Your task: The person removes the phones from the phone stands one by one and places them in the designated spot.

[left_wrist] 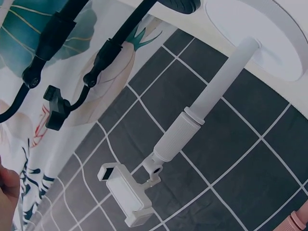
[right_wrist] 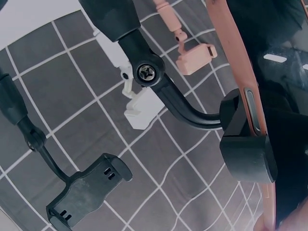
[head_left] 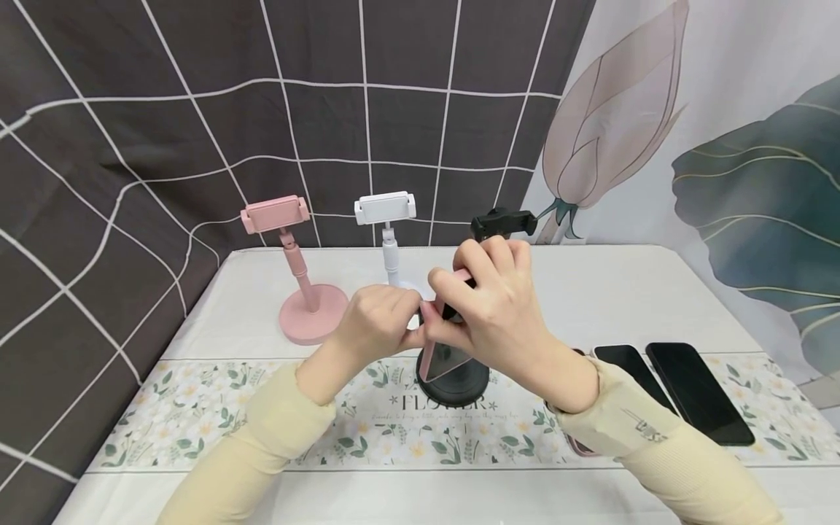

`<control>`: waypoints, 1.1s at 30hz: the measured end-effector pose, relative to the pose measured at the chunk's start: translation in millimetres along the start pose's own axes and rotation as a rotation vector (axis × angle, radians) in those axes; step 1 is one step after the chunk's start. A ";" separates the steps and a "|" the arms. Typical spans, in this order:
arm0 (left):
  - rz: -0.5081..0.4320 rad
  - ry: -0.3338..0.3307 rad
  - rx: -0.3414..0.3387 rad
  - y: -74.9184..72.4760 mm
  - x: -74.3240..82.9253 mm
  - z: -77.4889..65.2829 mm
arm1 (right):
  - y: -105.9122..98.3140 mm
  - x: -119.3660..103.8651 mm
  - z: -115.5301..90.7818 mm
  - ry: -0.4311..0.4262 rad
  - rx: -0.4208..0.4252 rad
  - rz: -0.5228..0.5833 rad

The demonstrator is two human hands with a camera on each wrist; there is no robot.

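A pink-edged phone (head_left: pixel 428 361) is held upright at a tilt over a black phone stand with a round base (head_left: pixel 454 386). In the right wrist view, the stand's black clamp (right_wrist: pixel 248 156) hooks over the phone's pink side. My right hand (head_left: pixel 495 302) grips the phone, its fingers over the top and its thumb on the near side. My left hand (head_left: pixel 377 321), fingers curled, pinches at the black clamp; its fingertips are mostly hidden. At the left wrist view's edge, only part of a hand (left_wrist: pixel 8 195) shows.
Behind stand a pink phone stand (head_left: pixel 313 310), a white phone stand (head_left: pixel 390 255) and another black phone stand (head_left: pixel 504 222). To the right lie two dark phones, a larger one (head_left: pixel 698 394) and a smaller one (head_left: pixel 633 368). Another pink-edged phone (head_left: pixel 580 446) is mostly under my right forearm.
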State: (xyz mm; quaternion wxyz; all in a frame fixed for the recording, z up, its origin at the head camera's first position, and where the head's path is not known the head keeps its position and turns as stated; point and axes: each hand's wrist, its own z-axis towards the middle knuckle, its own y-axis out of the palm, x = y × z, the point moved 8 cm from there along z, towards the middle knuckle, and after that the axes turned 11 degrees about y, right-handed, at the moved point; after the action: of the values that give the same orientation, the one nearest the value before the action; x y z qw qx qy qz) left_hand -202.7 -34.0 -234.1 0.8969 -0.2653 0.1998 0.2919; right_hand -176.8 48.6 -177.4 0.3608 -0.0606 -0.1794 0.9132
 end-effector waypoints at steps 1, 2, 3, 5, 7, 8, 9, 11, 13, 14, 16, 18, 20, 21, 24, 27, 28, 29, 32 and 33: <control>0.004 -0.001 0.004 0.1 0.0 0.0 | -0.2 0.0 0.0 0.000 0.002 0.002; 0.005 -0.004 0.006 -0.1 -0.3 0.2 | -0.3 0.0 0.1 0.001 0.005 0.004; 0.004 -0.009 0.009 -0.3 -0.7 0.3 | -0.5 0.0 0.1 0.001 0.008 0.006; -0.001 -0.020 0.020 0.2 -1.6 -0.3 | -0.8 0.0 0.2 0.000 0.015 0.010; -0.013 -0.036 0.029 0.2 -2.7 -0.7 | -1.0 -0.3 0.2 -0.002 0.021 0.011; -0.021 -0.043 0.034 0.3 -3.1 -1.0 | -1.0 -0.4 0.2 -0.004 0.023 0.013; -0.028 -0.049 0.039 0.4 -3.2 -1.3 | -1.0 -0.4 0.2 -0.004 0.024 0.014; -0.037 -0.059 0.043 1.3 -3.1 -2.2 | -1.0 -0.2 0.0 -0.003 0.028 0.017; -0.046 -0.068 0.044 1.9 -2.6 -2.4 | -1.1 0.2 -0.6 0.000 0.033 0.022; -0.049 -0.072 0.045 2.6 -2.3 -2.9 | -1.2 0.5 -1.0 0.002 0.036 0.026; -0.053 -0.084 0.050 4.0 -1.9 -4.0 | -1.3 1.3 -2.6 0.002 0.047 0.037; -0.060 -0.102 0.060 4.7 -1.8 -4.6 | -1.3 2.1 -4.6 -0.006 0.063 0.053; -0.070 -0.130 0.069 5.8 -2.5 -5.6 | -1.2 3.6 -6.8 -0.014 0.082 0.070; -0.074 -0.145 0.071 6.6 -3.1 -6.2 | -1.0 4.4 -7.9 -0.020 0.091 0.081; -0.081 -0.189 0.082 8.4 -4.8 -7.8 | 0.1 6.1 -11.1 -0.043 0.111 0.119; -0.073 -0.215 0.097 9.9 -5.5 -10.1 | 0.5 5.5 -14.2 -0.085 0.132 0.160; -0.074 -0.221 0.102 10.1 -5.5 -10.6 | 0.3 4.5 -15.3 -0.105 0.143 0.171; -0.076 -0.225 0.105 10.3 -5.4 -10.9 | -0.2 3.3 -16.5 -0.125 0.156 0.180; -0.082 -0.237 0.104 11.4 -5.2 -11.4 | -3.3 -1.0 -20.2 -0.188 0.214 0.218; -0.087 -0.243 0.102 11.8 -5.2 -11.5 | -5.2 -3.1 -22.1 -0.216 0.247 0.238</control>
State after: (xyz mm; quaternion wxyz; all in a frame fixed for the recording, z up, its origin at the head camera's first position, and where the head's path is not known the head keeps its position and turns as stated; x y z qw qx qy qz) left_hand -216.4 -34.9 -244.6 0.9386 -0.1907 0.0927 0.2721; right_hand -165.9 56.2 -196.1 0.2336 0.0618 -0.0953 0.9657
